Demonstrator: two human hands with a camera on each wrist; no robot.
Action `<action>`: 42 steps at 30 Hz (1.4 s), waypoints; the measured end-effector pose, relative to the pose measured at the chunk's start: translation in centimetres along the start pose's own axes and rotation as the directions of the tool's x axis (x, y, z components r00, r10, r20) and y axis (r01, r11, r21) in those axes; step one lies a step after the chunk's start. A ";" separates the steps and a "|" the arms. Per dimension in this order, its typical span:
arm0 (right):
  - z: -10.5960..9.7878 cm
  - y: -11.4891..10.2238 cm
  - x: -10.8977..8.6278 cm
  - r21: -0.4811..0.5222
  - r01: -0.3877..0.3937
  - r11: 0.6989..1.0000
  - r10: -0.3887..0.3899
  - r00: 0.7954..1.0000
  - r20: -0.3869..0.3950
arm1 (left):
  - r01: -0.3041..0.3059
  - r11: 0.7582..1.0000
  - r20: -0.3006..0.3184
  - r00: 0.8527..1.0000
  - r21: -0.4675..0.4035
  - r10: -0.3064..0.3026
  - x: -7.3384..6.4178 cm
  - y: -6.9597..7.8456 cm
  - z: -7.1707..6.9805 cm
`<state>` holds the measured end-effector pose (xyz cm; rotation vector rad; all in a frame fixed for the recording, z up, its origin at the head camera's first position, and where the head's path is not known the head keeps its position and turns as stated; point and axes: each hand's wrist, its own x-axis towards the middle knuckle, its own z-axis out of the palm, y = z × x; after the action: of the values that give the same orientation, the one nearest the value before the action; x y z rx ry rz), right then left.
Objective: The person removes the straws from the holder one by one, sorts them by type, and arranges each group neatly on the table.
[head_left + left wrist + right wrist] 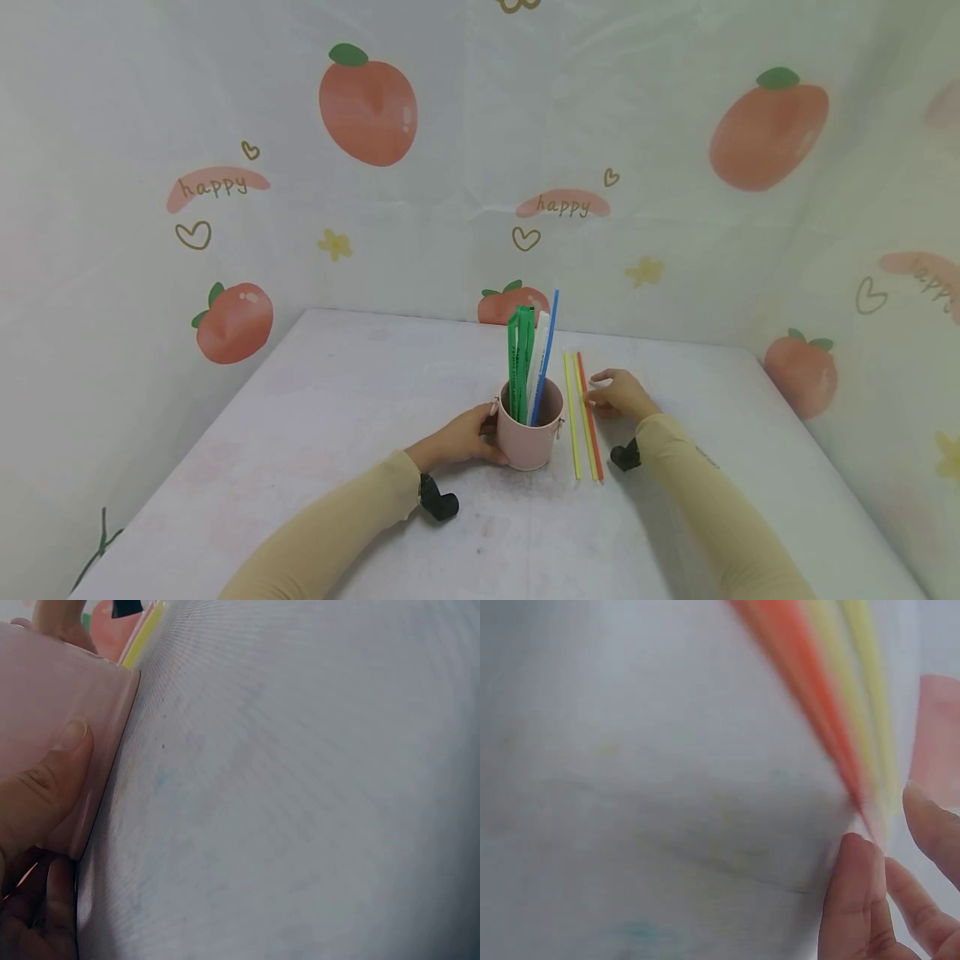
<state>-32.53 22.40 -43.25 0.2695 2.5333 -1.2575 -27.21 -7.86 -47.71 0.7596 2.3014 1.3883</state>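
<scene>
A small pink bucket stands on the table, holding several upright green sticks, white sticks and one taller blue stick. My left hand grips the bucket from its left side; the thumb presses on the wall in the left wrist view. To the right of the bucket lie two thin yellow sticks and a red stick, side by side. My right hand is at the red stick, fingertips right beside it, with the thumb and fingers apart in the right wrist view.
White table runs back to a hanging white cloth printed with peaches, hearts and "happy". Black straps with small black pieces sit on both wrists. A dark green strand shows at the left edge.
</scene>
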 end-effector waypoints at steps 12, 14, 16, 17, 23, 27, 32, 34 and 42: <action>-1.3 -3.0 -1.2 0.241 0.172 0.955 -0.176 0.984 -0.003 | 0.005 1.000 0.002 1.000 -0.011 -0.005 -0.1 0.1 0.0; -1.4 -3.6 -1.5 0.271 0.201 0.941 -0.203 0.979 -0.019 | 0.000 1.000 0.003 1.000 -0.013 0.000 -0.1 0.1 0.0; -1.5 -4.1 -2.0 0.300 0.253 0.920 -0.258 0.966 -0.026 | -0.006 1.000 0.004 1.000 -0.013 0.006 -0.1 0.1 0.0; -1.5 -4.4 -2.2 0.320 0.285 0.904 -0.291 0.956 -0.029 | -0.010 1.000 0.003 1.000 -0.012 0.010 -0.1 0.1 0.0; -1.3 -5.5 -3.6 0.379 0.436 0.816 -0.448 0.892 -0.062 | -0.028 1.000 0.002 1.000 0.001 0.028 0.0 0.1 0.0; -0.6 -6.0 -4.2 0.393 0.474 0.788 -0.489 0.869 -0.068 | -0.025 1.000 0.005 1.000 -0.002 0.025 0.0 0.1 -0.1; 0.4 -6.1 -4.6 0.415 0.507 0.755 -0.538 0.842 -0.048 | -0.008 1.000 0.008 1.000 -0.011 0.008 -0.1 0.1 -0.1; 0.7 -6.2 -4.8 0.425 0.511 0.747 -0.548 0.835 -0.040 | -0.011 1.000 0.008 1.000 -0.013 0.011 -0.2 0.1 -0.1; 2.1 -5.6 -5.4 0.437 0.522 0.732 -0.558 0.828 -0.056 | 0.006 1.000 0.001 1.000 -0.028 -0.006 -0.2 0.3 0.0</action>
<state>-28.69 17.18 -38.45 -0.4723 2.2985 -2.0094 -26.97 -7.89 -47.44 0.7435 2.2773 1.4139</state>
